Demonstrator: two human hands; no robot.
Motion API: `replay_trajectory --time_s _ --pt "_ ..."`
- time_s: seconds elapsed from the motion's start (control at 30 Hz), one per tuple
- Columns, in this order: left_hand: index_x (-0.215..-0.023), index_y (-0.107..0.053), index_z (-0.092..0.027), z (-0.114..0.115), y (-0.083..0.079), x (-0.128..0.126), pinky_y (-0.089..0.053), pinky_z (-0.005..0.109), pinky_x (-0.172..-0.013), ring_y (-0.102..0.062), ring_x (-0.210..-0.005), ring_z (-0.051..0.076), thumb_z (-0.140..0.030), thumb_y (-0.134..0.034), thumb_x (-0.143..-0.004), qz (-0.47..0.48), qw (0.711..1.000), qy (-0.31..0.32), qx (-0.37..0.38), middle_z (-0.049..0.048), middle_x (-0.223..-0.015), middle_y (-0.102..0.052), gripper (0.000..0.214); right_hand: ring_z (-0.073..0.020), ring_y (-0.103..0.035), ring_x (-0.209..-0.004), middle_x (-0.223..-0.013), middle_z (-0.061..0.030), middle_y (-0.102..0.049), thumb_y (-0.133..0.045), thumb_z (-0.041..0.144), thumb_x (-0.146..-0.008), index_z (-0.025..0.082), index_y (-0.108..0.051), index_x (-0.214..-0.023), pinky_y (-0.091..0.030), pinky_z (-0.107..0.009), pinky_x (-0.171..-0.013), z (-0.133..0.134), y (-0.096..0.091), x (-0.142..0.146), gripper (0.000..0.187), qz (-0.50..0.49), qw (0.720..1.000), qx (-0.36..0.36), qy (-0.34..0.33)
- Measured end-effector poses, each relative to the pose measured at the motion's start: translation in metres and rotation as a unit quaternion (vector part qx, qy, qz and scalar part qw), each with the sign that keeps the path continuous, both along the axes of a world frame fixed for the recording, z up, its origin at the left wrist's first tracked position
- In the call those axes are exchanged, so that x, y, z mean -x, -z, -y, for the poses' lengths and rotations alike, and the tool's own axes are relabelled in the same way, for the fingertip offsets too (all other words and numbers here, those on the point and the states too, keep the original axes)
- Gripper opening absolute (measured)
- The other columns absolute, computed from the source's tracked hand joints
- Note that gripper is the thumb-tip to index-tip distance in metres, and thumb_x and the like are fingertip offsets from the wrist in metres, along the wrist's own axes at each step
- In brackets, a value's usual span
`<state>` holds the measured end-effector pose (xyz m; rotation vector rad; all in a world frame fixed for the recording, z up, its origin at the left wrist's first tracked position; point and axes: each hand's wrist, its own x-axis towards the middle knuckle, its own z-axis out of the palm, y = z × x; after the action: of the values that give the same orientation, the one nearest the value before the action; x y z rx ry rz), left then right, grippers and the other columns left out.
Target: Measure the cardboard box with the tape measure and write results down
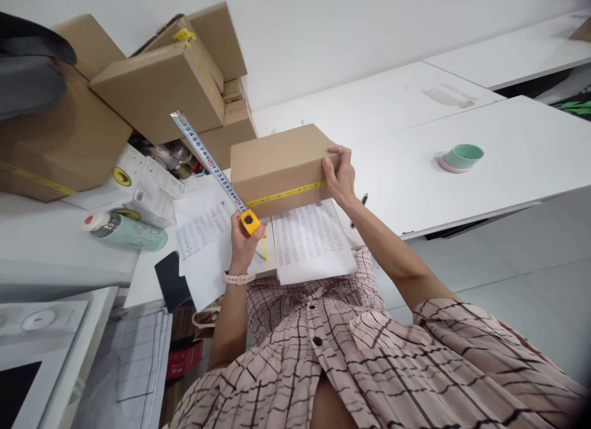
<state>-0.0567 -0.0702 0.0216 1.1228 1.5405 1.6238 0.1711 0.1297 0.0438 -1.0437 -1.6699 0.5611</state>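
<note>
A small cardboard box [277, 161] with a yellow strip of tape along its front stands on the white table [462, 195] before me. My right hand [340, 178] grips the box's right end, fingers curled over its top edge. My left hand [243, 241], a pale watch on its wrist, is closed on a yellow tape measure [250, 221] at the box's lower left corner. The measure's white blade [207, 158] sticks out up and to the left, past the box. Printed sheets [311, 241] lie under and in front of the box.
Larger cardboard boxes [157, 90] are stacked at the back left. A teal bottle [129, 231] lies beside a white carton [143, 186]. A black phone [170, 280] sits at the table's edge, a pen [363, 200] is by my right wrist, and a green bowl [463, 156] stands far right.
</note>
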Motion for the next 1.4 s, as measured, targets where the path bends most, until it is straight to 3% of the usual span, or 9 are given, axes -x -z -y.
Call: replay_trajectory --time_s 0.27,0.47,0.6,0.77,0.9,1.03,1.17,1.27,1.4 --pt "-0.116 -0.044 -0.025 -0.008 0.011 0.001 -0.062 0.028 -0.062 -0.073 -0.088 0.021 -0.043 -0.081 -0.073 0.004 0.999 -0.004 0.032 0.0007 -0.1 -0.058 0.059 -0.027 -0.063 -0.112 -0.136 -0.0111 -0.059 -0.035 0.063 -0.099 0.028 -0.041 -0.133 -0.051 -0.049 -0.098 -0.001 0.033 0.001 0.049 -0.015 1.0 0.007 -0.014" --pt "-0.132 -0.044 -0.026 0.017 -0.034 -0.006 -0.061 0.032 -0.071 -0.071 -0.092 0.02 -0.042 -0.081 -0.073 -0.164 0.986 -0.036 0.004 0.0066 -0.117 -0.063 0.071 -0.031 -0.049 -0.136 -0.149 -0.0164 -0.049 -0.036 0.066 -0.099 0.025 -0.048 -0.132 -0.045 -0.054 -0.108 0.022 0.015 -0.001 0.054 -0.032 0.998 -0.053 0.014" --pt "-0.138 -0.046 -0.026 0.053 -0.066 -0.024 -0.06 0.033 -0.069 -0.07 -0.087 0.021 -0.04 -0.082 -0.072 -0.314 0.923 0.172 0.14 0.0066 -0.116 -0.068 0.077 -0.0205 -0.069 -0.094 -0.124 -0.0088 -0.065 -0.024 0.07 -0.1 0.031 -0.043 -0.138 -0.059 -0.039 -0.079 0.05 -0.031 -0.029 0.058 -0.15 0.987 0.002 -0.048" --pt "-0.144 -0.045 -0.029 0.065 -0.051 -0.045 -0.059 0.044 -0.086 -0.071 -0.1 0.029 -0.038 -0.083 -0.071 -0.379 0.835 0.351 0.187 0.0086 -0.126 -0.067 0.082 -0.0115 -0.055 -0.055 -0.08 -0.0005 -0.065 -0.043 0.068 -0.097 0.027 -0.061 -0.111 -0.049 -0.027 -0.05 0.092 -0.044 -0.076 0.047 -0.227 0.969 0.048 -0.082" --pt "-0.151 -0.034 -0.033 0.052 -0.029 -0.049 -0.06 0.044 -0.088 -0.069 -0.109 0.03 -0.041 -0.086 -0.07 -0.303 0.901 0.283 0.127 0.0101 -0.127 -0.065 0.097 -0.0117 -0.054 -0.053 -0.074 -0.0002 -0.065 -0.052 0.056 -0.099 0.025 -0.064 -0.086 -0.049 -0.029 -0.049 0.13 -0.014 -0.074 0.036 -0.197 0.967 0.111 -0.113" --pt "-0.145 -0.039 -0.032 0.031 -0.04 -0.053 -0.059 0.045 -0.093 -0.067 -0.113 0.029 -0.042 -0.088 -0.068 -0.285 0.929 0.23 0.059 0.008 -0.126 -0.064 0.092 -0.0213 -0.068 -0.097 -0.106 -0.0053 -0.072 -0.055 0.044 -0.099 0.031 -0.072 -0.104 -0.058 -0.044 -0.086 0.154 0.012 -0.053 0.023 -0.064 0.97 0.095 -0.214" --pt "-0.138 -0.046 -0.03 -0.002 -0.076 -0.047 -0.057 0.048 -0.098 -0.064 -0.12 0.03 -0.045 -0.088 -0.069 -0.345 0.926 0.151 -0.015 0.0069 -0.136 -0.058 0.082 -0.0239 -0.064 -0.106 -0.11 -0.0085 -0.07 -0.048 0.045 -0.101 0.027 -0.068 -0.109 -0.054 -0.045 -0.09 0.126 0.034 -0.062 0.028 -0.008 0.996 0.085 -0.016" --pt "-0.137 -0.045 -0.022 -0.042 -0.097 -0.031 -0.052 0.05 -0.104 -0.059 -0.126 0.029 -0.044 -0.085 -0.073 -0.411 0.907 0.054 -0.066 0.008 -0.139 -0.054 0.078 -0.0252 -0.063 -0.089 -0.099 -0.011 -0.069 -0.049 0.051 -0.098 0.02 -0.062 -0.113 -0.052 -0.045 -0.082 0.083 0.057 -0.084 0.037 0.079 0.968 0.16 0.175" --pt "-0.138 -0.041 -0.01 -0.102 -0.099 -0.004 -0.045 0.055 -0.108 -0.054 -0.13 0.03 -0.039 -0.077 -0.081 -0.497 0.867 0.007 -0.031 0.011 -0.137 -0.055 0.073 -0.03 -0.062 -0.088 -0.092 -0.0121 -0.07 -0.059 0.062 -0.089 0.018 -0.053 -0.126 -0.049 -0.046 -0.081 0.044 0.08 -0.098 0.057 0.209 0.942 0.204 0.168"
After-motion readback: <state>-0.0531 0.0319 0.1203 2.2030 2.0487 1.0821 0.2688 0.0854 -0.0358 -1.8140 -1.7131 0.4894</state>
